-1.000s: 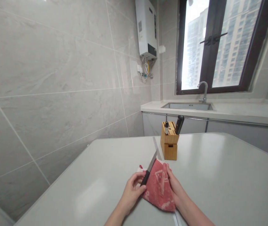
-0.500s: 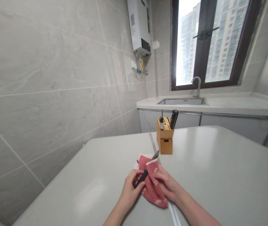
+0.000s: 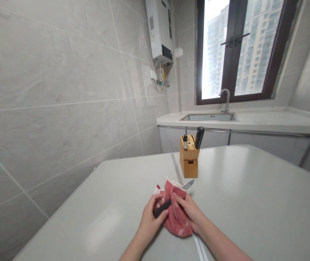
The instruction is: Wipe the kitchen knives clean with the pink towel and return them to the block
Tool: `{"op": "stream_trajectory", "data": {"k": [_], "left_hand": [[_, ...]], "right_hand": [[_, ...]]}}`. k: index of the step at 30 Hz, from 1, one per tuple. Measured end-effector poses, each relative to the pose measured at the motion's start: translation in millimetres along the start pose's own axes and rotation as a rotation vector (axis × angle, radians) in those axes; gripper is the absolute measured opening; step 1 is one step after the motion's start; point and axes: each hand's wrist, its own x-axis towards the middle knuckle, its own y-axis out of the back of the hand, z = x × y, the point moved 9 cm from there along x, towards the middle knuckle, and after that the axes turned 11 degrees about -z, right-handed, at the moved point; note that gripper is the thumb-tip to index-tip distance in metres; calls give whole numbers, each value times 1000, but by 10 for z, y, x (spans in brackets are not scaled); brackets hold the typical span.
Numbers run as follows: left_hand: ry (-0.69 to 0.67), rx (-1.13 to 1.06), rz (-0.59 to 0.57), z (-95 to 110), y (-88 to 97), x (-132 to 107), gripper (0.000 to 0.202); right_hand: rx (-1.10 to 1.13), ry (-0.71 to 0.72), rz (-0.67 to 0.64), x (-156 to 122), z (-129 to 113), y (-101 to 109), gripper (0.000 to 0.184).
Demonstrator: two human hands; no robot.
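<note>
The left hand (image 3: 149, 221) closes firmly around the black handle of a kitchen knife (image 3: 161, 209), whose blade pokes out beyond a folded red cloth (image 3: 177, 219). The right hand (image 3: 189, 212) pinches the cloth around the blade. A bamboo knife block (image 3: 189, 157) stands near them on a pale table (image 3: 252, 192).

left hand (image 3: 152, 218): grips black kitchen knife (image 3: 161, 209) by handle | right hand (image 3: 189, 212): folds red towel (image 3: 177, 227) around blade (image 3: 187, 184)

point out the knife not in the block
The black-handled knife in the left hand; the other two handles stand in the wooden block.
</note>
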Motion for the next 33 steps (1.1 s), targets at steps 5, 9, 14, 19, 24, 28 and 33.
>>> {"op": "stream_trajectory", "data": {"k": [5,9,14,19,24,28,33], "left_hand": [[94,-47,27,-226,31,13,21],[172,-91,85,-358,104,14,22],[190,-143,161,-390,177,-7,23],[186,-104,202,-345,218,-24,24],[190,-99,216,-347,236,-30,25],[179,-84,115,-332,162,-1,26],[166,5,87,-264,143,-3,37]], "right_hand": [[72,20,33,33,-2,88,20],[63,32,85,45,-2,161,22],[38,46,115,55,-14,183,27],[17,58,138,52,-23,220,29],[12,61,136,52,-25,228,27],[15,74,82,54,-42,176,24],[-34,51,66,47,-35,144,29]]}}
